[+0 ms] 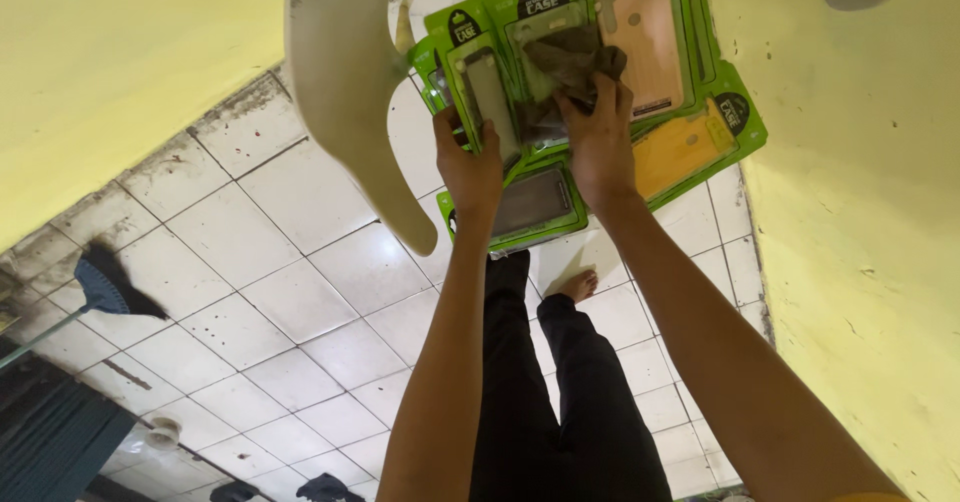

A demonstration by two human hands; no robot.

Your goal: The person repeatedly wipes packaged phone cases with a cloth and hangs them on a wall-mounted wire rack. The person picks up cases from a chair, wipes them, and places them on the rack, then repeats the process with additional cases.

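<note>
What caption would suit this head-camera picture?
Left hand steadies green phone-case packs while right hand presses a dark cloth on them.

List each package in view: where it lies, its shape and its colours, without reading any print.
Green case packs: overlapping flat rectangles, top centre, clear windows.
Peach-case pack: upper right of the pile.
Yellow-case pack: right edge of the pile, tilted.
Dark-case pack: lowest in the pile, below the left hand.

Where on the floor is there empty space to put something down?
Bare white tiles lie open between the broom and the person's legs. It is crowded higher up, where both hands press a cloth on overlapping green phone-case packs.
</note>
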